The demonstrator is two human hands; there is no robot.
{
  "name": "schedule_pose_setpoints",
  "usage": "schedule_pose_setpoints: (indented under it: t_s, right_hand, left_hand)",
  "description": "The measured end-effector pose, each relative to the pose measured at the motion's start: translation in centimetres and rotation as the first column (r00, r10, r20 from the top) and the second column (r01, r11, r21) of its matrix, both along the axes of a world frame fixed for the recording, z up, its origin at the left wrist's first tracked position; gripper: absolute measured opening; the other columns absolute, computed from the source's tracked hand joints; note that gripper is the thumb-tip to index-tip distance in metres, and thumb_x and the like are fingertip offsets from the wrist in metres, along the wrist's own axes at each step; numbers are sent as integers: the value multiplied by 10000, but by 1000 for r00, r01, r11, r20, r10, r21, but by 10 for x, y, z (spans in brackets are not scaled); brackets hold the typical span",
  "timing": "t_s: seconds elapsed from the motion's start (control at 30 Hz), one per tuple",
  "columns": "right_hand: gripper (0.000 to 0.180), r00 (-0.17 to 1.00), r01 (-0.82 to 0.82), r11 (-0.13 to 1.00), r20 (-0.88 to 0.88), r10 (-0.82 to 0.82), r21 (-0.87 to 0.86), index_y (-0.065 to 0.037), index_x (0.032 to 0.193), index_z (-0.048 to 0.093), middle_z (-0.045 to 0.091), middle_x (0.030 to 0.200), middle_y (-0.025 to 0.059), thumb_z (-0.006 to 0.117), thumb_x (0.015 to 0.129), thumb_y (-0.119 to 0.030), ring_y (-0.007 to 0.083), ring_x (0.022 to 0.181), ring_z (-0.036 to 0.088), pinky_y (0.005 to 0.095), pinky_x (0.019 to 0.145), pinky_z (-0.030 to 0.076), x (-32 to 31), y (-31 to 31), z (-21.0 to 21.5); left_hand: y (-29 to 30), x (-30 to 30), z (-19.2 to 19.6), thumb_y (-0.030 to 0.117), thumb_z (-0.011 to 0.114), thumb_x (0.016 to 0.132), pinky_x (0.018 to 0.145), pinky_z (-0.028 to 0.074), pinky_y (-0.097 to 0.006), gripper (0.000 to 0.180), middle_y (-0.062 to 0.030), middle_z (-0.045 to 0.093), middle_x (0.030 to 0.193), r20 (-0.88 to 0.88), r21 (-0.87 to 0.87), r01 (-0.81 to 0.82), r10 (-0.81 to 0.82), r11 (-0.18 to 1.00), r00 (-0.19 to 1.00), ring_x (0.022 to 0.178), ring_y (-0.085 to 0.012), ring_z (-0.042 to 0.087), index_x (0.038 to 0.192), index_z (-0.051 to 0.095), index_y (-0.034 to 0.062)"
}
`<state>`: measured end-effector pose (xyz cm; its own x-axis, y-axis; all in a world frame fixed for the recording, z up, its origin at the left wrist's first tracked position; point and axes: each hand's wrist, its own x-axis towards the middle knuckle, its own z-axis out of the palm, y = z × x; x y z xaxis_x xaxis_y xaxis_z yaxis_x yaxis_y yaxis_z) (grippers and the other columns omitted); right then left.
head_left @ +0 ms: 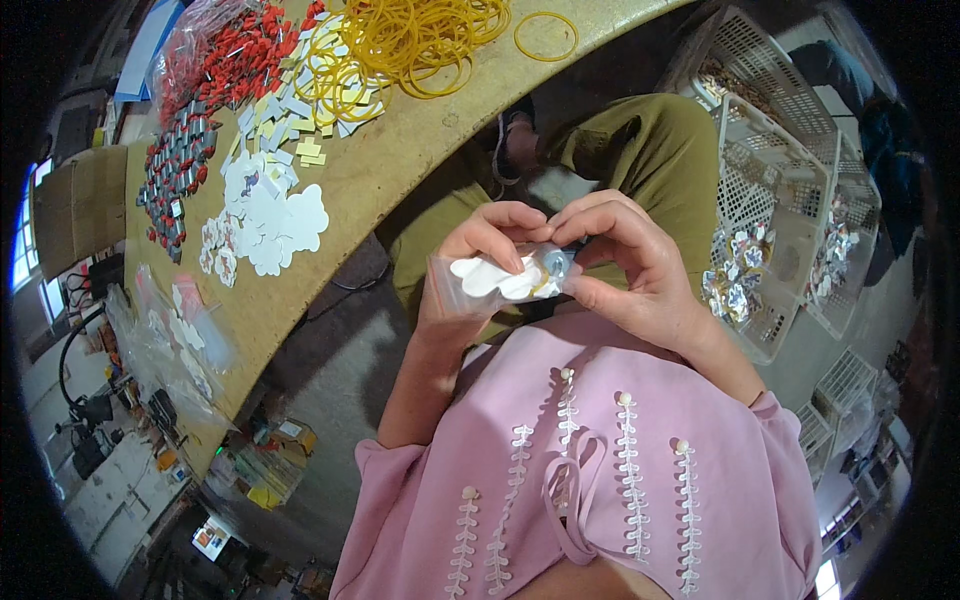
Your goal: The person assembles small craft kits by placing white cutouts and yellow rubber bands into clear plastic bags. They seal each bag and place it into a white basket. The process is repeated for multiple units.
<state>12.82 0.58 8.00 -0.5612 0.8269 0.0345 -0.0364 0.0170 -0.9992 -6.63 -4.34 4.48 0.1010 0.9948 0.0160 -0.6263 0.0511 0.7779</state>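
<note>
Above my lap I hold a small clear plastic bag (452,302) with white scalloped card cutouts (487,280) in it. My left hand (478,240) pinches the bag from the left, its thumb pressing on the cutouts. From the right, my right hand (632,255) closes its fingers on the bag's other end. Close to those fingertips a small round bluish-grey piece (556,262) shows, partly covered. A yellow band seems to lie beside it; the rest is hidden by my fingers.
On the table (350,190) at the left lie yellow rubber bands (425,45), red parts (245,60), grey cylinders with red ends (180,165), pale small cards (290,120) and white cutouts (275,225). White plastic baskets (770,160) with filled packets (740,265) stand at the right.
</note>
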Motion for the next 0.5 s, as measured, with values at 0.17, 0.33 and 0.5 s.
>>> schedule_pose_setpoints:
  t_s: [0.17, 0.33, 0.5]
  right_hand:
    - [346, 1000, -18, 998, 11, 17, 56, -22, 1081, 612, 557, 1153, 106, 692, 746, 14, 196, 1059, 567, 278, 785, 541, 1, -2, 1]
    - [343, 1000, -16, 997, 13, 15, 74, -24, 1076, 615, 556, 1167, 116, 670, 742, 28, 217, 1069, 572, 300, 814, 538, 1, -4, 1]
    - [352, 989, -75, 926, 146, 21, 369, -36, 1051, 627, 590, 1145, 143, 647, 706, 34, 288, 1078, 582, 364, 871, 511, 2, 1, 1]
  left_hand:
    - [0, -5, -4, 156, 697, 864, 990, 476, -360, 148, -183, 514, 1238, -27, 95, 41, -39, 995, 999, 1113, -252, 596, 823, 611, 43]
    - [0, -5, 6, 78, 742, 803, 962, 497, -350, 123, -177, 527, 1215, -208, 126, 15, 12, 992, 978, 1090, -246, 613, 803, 623, 49]
    - [1, -7, 18, -4, 765, 737, 940, 513, -335, 186, -174, 539, 1195, -477, 167, 44, 42, 985, 878, 1055, -245, 637, 814, 606, 57]
